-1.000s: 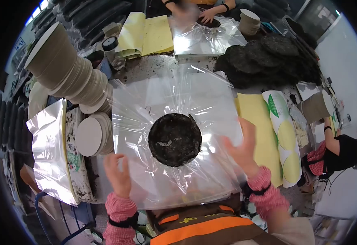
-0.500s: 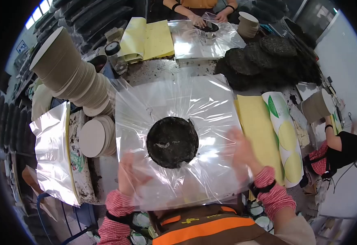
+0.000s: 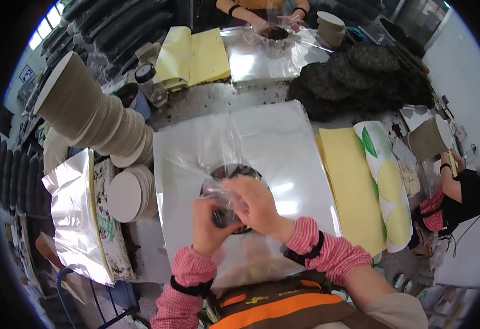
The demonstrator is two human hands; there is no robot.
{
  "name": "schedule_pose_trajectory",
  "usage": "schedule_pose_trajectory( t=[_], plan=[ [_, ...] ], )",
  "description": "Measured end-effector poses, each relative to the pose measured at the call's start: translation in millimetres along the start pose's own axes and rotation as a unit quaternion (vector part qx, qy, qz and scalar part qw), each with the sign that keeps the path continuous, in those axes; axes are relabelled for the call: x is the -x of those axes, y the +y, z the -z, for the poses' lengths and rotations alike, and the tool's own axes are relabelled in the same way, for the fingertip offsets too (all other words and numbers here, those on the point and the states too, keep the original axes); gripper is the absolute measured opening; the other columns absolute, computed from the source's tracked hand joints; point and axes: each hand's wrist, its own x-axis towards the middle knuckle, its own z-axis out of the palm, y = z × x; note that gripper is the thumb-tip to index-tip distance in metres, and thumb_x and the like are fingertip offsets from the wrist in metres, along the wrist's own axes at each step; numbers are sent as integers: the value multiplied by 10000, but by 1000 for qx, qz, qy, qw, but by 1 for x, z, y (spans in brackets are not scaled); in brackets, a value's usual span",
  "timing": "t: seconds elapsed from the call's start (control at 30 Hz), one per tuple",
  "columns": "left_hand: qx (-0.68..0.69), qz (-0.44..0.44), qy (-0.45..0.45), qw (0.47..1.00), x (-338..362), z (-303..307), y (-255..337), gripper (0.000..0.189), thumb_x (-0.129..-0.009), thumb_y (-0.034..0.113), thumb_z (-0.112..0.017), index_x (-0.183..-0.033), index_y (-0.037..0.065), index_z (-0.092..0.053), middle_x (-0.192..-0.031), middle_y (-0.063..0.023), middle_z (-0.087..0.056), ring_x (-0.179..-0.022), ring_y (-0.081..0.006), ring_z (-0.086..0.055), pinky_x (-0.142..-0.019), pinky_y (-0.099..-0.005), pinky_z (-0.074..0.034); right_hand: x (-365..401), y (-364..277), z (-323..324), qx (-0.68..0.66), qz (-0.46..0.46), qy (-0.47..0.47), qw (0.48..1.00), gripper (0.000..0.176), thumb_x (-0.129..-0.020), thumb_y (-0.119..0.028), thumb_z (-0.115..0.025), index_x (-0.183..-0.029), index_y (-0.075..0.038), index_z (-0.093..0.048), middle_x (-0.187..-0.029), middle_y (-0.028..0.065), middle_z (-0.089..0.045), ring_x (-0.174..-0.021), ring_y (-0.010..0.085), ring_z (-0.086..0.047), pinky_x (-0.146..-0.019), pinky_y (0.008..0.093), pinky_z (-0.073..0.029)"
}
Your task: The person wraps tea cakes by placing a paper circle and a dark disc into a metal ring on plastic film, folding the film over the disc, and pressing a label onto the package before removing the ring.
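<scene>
A dark, round, flat cake (image 3: 241,171) lies on a stack of clear film sheets (image 3: 278,129) in front of me, partly hidden by my hands. Gathered plastic film (image 3: 222,185) is bunched over the cake's top. My left hand (image 3: 211,225) is closed on the film at the cake's left front side. From the right, my right hand (image 3: 256,204) reaches over the cake with its fingers closed on the bunched film. Both hands are close together, and the exact fingertip contact is partly hidden.
Stacked cardboard discs (image 3: 126,196) stand at left beside a shiny film pile (image 3: 75,214). Yellow sheets (image 3: 352,186) and a printed label sheet (image 3: 389,189) lie at right. Dark round cakes (image 3: 355,71) are piled at back right. Co-workers' hands (image 3: 292,22) work across the table.
Both hands have moved inward from the film's sides to above the cake. The film, spread flat before, is now pulled up and bunched over it.
</scene>
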Motion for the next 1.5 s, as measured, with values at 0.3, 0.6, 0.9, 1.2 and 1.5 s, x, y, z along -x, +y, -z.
schedule_pose_trajectory(
  t=[0.3, 0.6, 0.9, 1.2, 1.5],
  plan=[
    [150, -78, 5, 986, -37, -16, 3, 408, -774, 120, -686, -1149, -1, -580, -1122, -120, -569, -1061, -272, -575, -1001, -409, -432, 4, 13, 14, -183, -101, 56, 976, 390, -800, -66, -600, -1185, -30, -557, -1162, 178, -582, -1135, 263, -583, -953, 371, -449],
    [157, -8, 75, 985, -30, -19, 9, 312, -810, 132, -689, -1066, -13, -585, -1098, -135, -566, -1035, -286, -545, -893, -394, -445, -5, 33, 6, -304, -226, -93, 921, 645, -1010, -557, -385, -790, -14, -654, -842, 100, -668, -798, 240, -650, -742, 312, -504],
    [26, -63, -46, 997, -38, -9, 30, 735, -791, 170, -715, -1406, -59, -386, -1370, -217, -509, -1337, -387, -431, -1149, -482, -299, -9, 33, 9, 38, -112, -171, 978, 85, -741, -84, -678, -783, -62, -607, -773, 106, -606, -779, 331, -602, -676, 442, -478],
    [-277, -64, -232, 930, -36, -33, 37, 838, -846, 377, -701, -1475, -53, -352, -1547, -206, -348, -1473, -334, -270, -1199, -505, -165, 30, 106, 167, 258, -130, 49, 956, 90, -797, -40, -716, -885, -25, -700, -909, 128, -696, -815, 288, -675, -737, 373, -543],
    [-313, -70, -221, 921, -31, -36, 30, 846, -849, 427, -695, -1466, -54, -372, -1541, -209, -358, -1471, -346, -275, -1195, -513, -158, 88, 235, 275, 617, -67, 54, 782, 153, -821, -141, -706, -932, -37, -723, -923, 131, -714, -845, 310, -688, -755, 402, -544]
  ],
)
